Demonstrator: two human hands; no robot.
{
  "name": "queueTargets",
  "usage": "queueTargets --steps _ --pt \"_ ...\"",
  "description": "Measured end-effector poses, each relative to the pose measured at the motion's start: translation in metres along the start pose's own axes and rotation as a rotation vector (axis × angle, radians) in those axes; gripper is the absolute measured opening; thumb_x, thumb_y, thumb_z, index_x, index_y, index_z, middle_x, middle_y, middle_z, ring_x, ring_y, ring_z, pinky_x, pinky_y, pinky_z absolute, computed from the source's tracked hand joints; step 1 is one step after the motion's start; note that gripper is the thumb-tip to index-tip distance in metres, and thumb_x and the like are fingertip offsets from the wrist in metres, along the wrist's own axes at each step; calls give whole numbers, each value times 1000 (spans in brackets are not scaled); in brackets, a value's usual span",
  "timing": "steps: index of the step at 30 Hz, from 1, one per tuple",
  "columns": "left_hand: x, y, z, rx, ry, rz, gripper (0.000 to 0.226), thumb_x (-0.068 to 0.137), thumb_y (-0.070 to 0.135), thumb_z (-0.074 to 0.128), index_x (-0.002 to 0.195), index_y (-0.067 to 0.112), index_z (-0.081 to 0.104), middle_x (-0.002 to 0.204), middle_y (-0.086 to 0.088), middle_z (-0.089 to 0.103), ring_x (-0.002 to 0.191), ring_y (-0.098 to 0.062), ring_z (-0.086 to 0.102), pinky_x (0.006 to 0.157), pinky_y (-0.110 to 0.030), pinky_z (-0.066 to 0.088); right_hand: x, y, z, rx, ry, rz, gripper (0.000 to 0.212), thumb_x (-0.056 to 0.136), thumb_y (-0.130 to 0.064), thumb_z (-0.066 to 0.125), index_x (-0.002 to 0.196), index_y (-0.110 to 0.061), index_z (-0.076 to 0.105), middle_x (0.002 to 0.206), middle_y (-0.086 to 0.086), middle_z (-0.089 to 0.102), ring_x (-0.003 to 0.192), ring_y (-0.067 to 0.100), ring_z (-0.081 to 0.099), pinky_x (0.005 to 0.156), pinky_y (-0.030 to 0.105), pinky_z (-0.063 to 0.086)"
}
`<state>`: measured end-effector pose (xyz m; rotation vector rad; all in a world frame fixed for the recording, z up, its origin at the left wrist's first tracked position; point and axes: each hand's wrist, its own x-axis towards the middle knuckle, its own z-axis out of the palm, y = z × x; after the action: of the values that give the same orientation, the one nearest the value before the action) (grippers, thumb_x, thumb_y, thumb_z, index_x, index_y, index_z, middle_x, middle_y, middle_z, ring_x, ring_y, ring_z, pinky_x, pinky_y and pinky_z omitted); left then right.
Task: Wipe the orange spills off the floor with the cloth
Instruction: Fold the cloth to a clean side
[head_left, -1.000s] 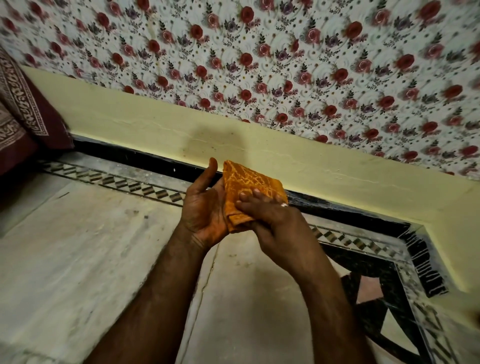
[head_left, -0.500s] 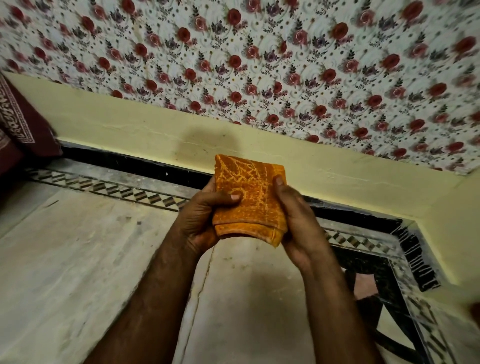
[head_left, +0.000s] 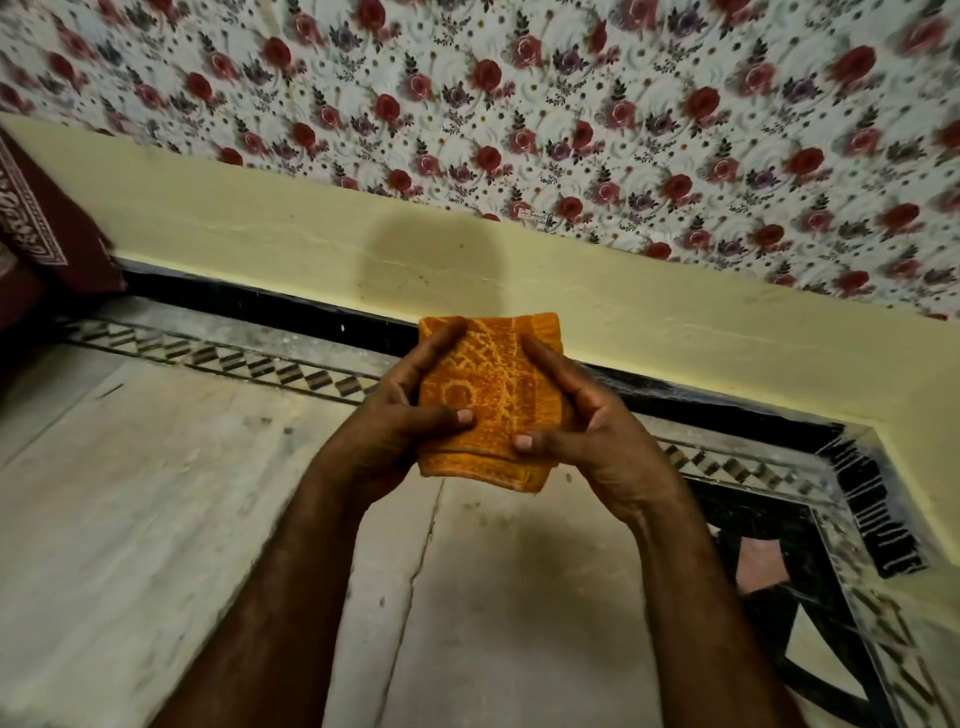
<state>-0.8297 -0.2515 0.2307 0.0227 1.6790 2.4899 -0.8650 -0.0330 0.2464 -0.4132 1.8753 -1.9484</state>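
A folded orange cloth (head_left: 491, 395) with a woven pattern is held up in front of me, above the pale marble floor (head_left: 156, 519). My left hand (head_left: 395, 421) grips its left edge, thumb across the front. My right hand (head_left: 592, 431) grips its right edge the same way, thumb on the lower front. No orange spill shows on the floor in this view.
A cream skirting and floral wallpaper (head_left: 571, 104) rise behind the hands. A black border with patterned inlay (head_left: 234, 358) runs along the wall and turns at the right corner. A maroon patterned fabric (head_left: 47, 244) hangs at the left edge. A crack runs down the floor.
The cloth lay folded against my left palm with my right fingers pressing it. Now both hands hold it squarely by its two sides, facing me.
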Motion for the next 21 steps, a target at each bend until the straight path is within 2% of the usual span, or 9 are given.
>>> queueTargets --steps 3,5,9,12,14,17,21 --pt "8 1 -17 60 39 -3 89 76 -1 77 146 44 45 143 3 45 124 -31 57 87 -43 60 15 4 2 -138 -93 34 98 78 -1 81 150 -52 38 150 -20 41 126 11 57 95 39 59" --pt "18 4 -27 123 64 -3 89 75 3 77 146 46 44 144 4 43 125 -31 55 88 -45 60 27 8 5 -169 -127 57 104 79 4 79 153 -52 31 153 -20 34 129 11 53 95 38 59" --pt "38 20 -43 212 46 -47 96 73 2 78 146 52 40 143 9 42 124 -28 55 92 -48 59 57 7 8 -163 -122 53 103 81 3 78 153 -52 28 155 -18 31 128 9 52 90 34 60" --pt "43 44 -49 267 15 -70 96 75 3 80 145 55 40 143 12 43 121 -22 58 86 -44 61 76 -8 9 -189 -122 44 102 82 1 78 151 -55 28 158 -18 28 127 8 52 90 35 60" --pt "44 73 -46 264 36 -71 85 77 8 76 142 54 46 143 14 45 115 -17 63 82 -42 61 83 -33 11 -169 -107 45 102 82 -2 79 152 -55 27 160 -16 26 130 12 52 94 42 59" --pt "41 126 -30 247 49 -91 84 74 11 77 142 52 48 143 16 48 110 -11 67 83 -44 62 82 -91 18 -165 -94 63 101 84 0 77 153 -54 26 161 -17 26 133 12 51 95 41 59" --pt "30 214 2 219 8 -118 93 71 5 81 140 57 47 144 12 50 113 -18 68 81 -43 61 70 -190 21 -250 -126 27 100 85 -6 79 153 -56 25 163 -25 19 141 14 43 98 44 57"
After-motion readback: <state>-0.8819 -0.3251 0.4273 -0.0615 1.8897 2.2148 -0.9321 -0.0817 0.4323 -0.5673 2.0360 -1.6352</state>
